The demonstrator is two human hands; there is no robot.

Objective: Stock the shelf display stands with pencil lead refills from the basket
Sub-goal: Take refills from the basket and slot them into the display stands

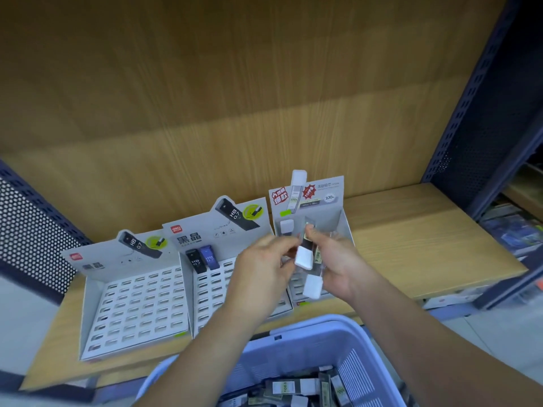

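Three grey cardboard display stands sit on the wooden shelf: a left stand (135, 306), a middle stand (211, 277) and a right stand (340, 227). My right hand (338, 265) grips a few white-capped lead refill cases (313, 284) over the right stand. My left hand (264, 268) meets it and pinches the white cap of one case (304, 257). One white-capped case (286, 226) stands in the right stand's back row. Two refills, black and blue (202, 259), stand in the middle stand. A blue basket (320, 342) below holds several more refills (296, 387).
The wooden shelf (411, 251) runs to the right of the stands, with a wood back panel behind. Dark blue perforated uprights (482, 118) frame the right side and a perforated panel (29, 236) the left. Other goods lie beyond at far right.
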